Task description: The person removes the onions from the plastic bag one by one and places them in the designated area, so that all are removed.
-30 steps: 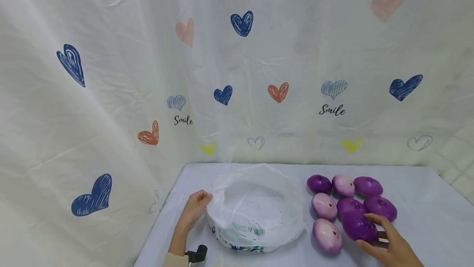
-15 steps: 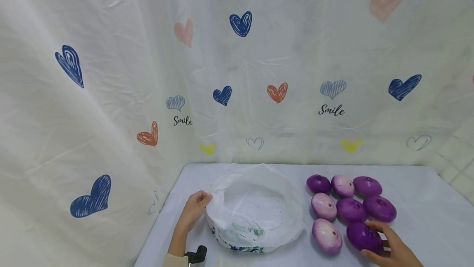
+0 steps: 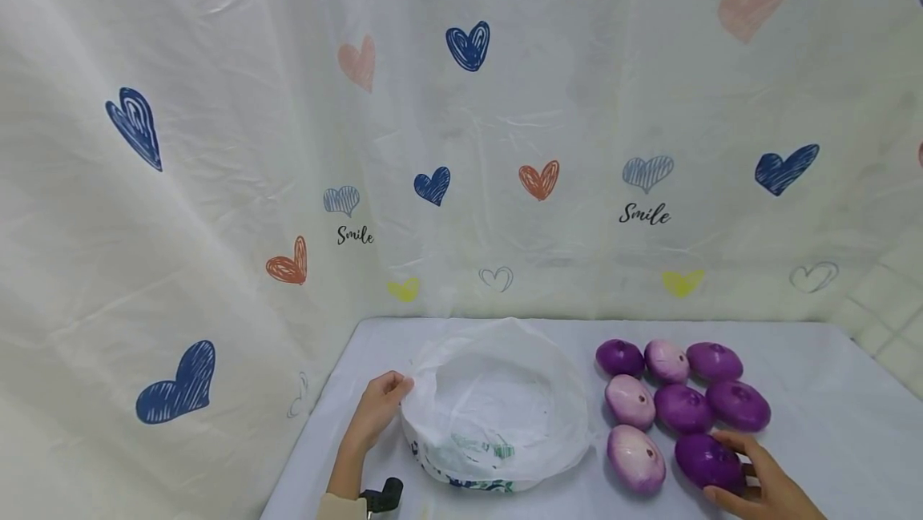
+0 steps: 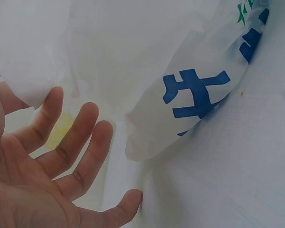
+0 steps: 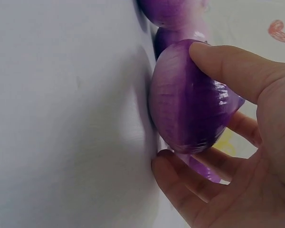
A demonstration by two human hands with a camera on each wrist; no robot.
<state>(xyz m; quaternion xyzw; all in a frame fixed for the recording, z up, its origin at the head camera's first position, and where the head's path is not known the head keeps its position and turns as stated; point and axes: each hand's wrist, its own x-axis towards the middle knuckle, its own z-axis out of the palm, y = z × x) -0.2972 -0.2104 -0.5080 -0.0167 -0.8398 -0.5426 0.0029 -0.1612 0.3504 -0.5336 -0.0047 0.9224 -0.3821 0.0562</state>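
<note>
In the head view my right hand (image 3: 763, 481) grips a dark purple onion (image 3: 708, 461) at the near right of a group of onions. The right wrist view shows that onion (image 5: 190, 97) between thumb and fingers, low against the white table. On the left, my left hand (image 3: 382, 406) pinches the rim of a white plastic bag (image 3: 497, 468) whose mouth is spread wide. In the left wrist view the thumb and index finger hold the bag's edge, while the other fingers of the left hand (image 4: 52, 161) are spread apart. Blue and green print marks the bag (image 4: 194, 95).
Other onions stand in rows, including a pale pink one (image 3: 636, 459) beside the gripped one and a purple one (image 3: 683, 409) behind it. A white cloth covers the table (image 3: 822, 392). A curtain (image 3: 577, 119) with hearts hangs behind. Black gear (image 3: 385, 494) sits at the left wrist.
The right hand has brought the purple onion down and slightly right, to the near end of the group. My left hand keeps its place on the bag.
</note>
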